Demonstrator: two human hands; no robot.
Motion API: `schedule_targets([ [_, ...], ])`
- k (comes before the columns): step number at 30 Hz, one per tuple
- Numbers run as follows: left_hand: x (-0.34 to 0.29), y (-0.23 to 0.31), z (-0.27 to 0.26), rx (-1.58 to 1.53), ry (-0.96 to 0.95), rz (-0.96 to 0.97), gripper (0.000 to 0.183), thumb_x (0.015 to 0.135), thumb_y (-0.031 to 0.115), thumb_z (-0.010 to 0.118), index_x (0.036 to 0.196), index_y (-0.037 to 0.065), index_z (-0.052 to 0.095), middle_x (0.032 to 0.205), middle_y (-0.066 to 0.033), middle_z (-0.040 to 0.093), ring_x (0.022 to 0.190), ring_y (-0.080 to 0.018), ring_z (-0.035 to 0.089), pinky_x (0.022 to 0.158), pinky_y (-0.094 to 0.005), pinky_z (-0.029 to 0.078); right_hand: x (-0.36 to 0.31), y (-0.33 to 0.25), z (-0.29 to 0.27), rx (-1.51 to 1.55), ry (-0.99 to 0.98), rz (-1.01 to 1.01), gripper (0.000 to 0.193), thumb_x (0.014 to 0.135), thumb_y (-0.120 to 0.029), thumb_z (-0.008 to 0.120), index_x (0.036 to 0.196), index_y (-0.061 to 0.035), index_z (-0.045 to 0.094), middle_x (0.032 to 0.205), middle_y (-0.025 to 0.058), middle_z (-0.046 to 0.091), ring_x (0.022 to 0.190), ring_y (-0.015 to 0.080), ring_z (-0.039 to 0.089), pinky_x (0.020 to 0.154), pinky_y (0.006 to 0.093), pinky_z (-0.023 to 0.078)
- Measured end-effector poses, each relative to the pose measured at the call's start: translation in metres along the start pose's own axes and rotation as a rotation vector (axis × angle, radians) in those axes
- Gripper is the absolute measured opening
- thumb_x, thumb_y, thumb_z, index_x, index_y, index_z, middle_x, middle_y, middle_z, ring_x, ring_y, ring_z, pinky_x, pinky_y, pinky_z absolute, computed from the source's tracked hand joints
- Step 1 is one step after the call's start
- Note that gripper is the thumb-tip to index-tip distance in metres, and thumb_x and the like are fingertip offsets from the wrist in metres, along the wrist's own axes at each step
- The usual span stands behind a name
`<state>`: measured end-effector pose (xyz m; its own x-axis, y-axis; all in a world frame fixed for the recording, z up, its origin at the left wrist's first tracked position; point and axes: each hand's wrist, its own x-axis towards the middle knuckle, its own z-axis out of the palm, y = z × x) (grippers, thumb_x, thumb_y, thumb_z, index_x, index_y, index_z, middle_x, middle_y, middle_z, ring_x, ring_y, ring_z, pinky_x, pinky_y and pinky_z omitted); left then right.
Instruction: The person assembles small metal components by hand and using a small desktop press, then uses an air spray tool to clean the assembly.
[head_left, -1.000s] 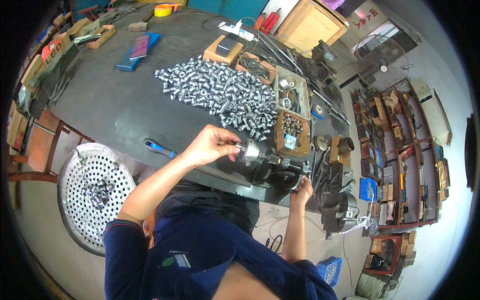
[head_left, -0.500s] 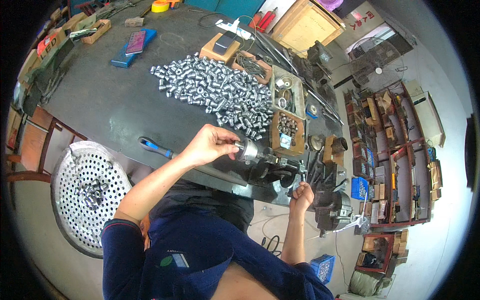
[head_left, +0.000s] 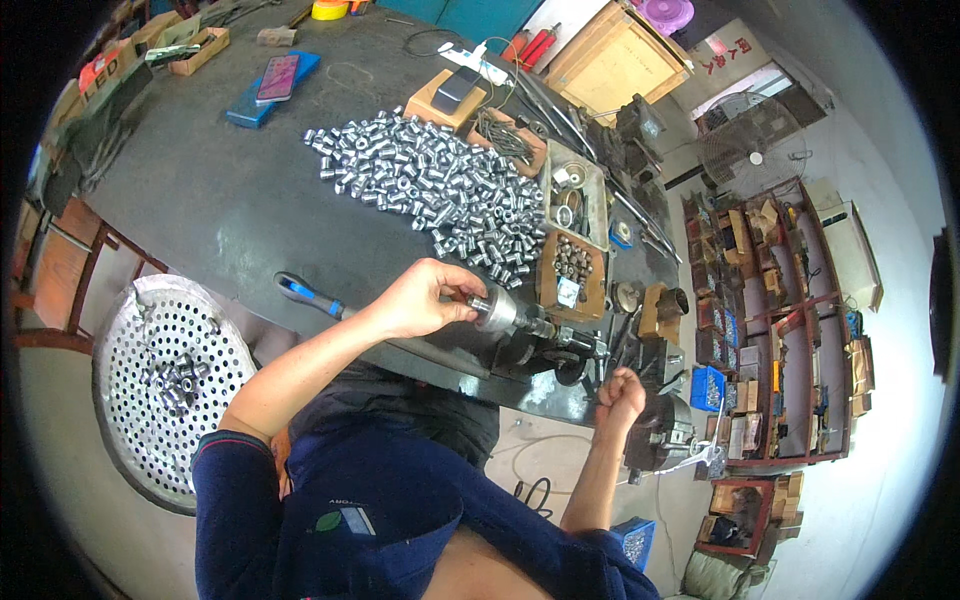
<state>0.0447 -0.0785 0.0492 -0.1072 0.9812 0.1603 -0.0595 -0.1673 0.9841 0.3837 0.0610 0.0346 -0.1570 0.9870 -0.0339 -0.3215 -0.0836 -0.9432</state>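
Observation:
My left hand (head_left: 436, 299) pinches a small metal fitting (head_left: 478, 304) at the mouth of a round steel chuck (head_left: 497, 310). The chuck belongs to a small bench fixture (head_left: 540, 345) at the table's near edge. At the fixture's right end, my right hand (head_left: 622, 396) is closed around the lower end of a thin metal handle (head_left: 602, 352); the fingers partly hide it. Beyond my left hand lies a big heap of shiny metal fittings (head_left: 430, 185). To the left, several more fittings (head_left: 178, 385) lie on a perforated round metal seat (head_left: 125, 350).
A blue-and-black handled tool (head_left: 310, 295) lies left of the fixture. Beyond the chuck stand a box of small parts (head_left: 572, 275) and a tray of rings (head_left: 580, 190). A bench vise (head_left: 662, 435) sits at the right. A phone (head_left: 278, 78) lies on a blue case (head_left: 245, 108).
My right hand has shifted a little right and down relative to the fixture. My left hand keeps its pinch at the chuck. The view has tilted slightly.

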Motion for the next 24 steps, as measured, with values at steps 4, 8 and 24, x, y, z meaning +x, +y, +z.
schedule_targets([
  [4, 0.001, -0.003, 0.001, 0.062, -0.006, 0.084, 0.023, 0.070, -0.004, 0.064, 0.092, -0.003, 0.060, 0.085, -0.0075, 0.062, 0.083, -0.0125, 0.058, 0.075, -0.0261, 0.047, 0.037, -0.019, 0.014, 0.014, -0.066, 0.012, 0.019, 0.079, -0.016, 0.041, 0.078, 0.0000, 0.051, 0.050, -0.0049, 0.026, 0.041, 0.0048, 0.021, 0.035, 0.0195, 0.015],
  [8, 0.000, 0.001, 0.001, 0.156, 0.021, 0.083, 0.024, 0.070, -0.001, 0.066, 0.093, -0.002, 0.061, 0.084, -0.0074, 0.063, 0.082, -0.0128, 0.058, 0.074, -0.0263, 0.047, 0.093, -0.002, 0.016, 0.335, -0.092, 0.103, 0.021, 0.076, -0.016, 0.042, 0.079, 0.0006, 0.054, 0.050, -0.0037, 0.027, 0.041, 0.0051, 0.021, 0.034, 0.0193, 0.016],
  [24, 0.003, -0.007, 0.006, -0.030, 0.055, -0.010, 0.023, 0.071, -0.005, 0.064, 0.093, -0.007, 0.058, 0.077, -0.0104, 0.062, 0.072, -0.0142, 0.060, 0.068, -0.0258, 0.049, 0.030, 0.071, -0.033, 0.055, 0.091, 0.220, 0.015, 0.081, -0.015, 0.044, 0.080, -0.0022, 0.052, 0.056, -0.0028, 0.039, 0.044, 0.0055, 0.032, 0.037, 0.0202, 0.021],
])
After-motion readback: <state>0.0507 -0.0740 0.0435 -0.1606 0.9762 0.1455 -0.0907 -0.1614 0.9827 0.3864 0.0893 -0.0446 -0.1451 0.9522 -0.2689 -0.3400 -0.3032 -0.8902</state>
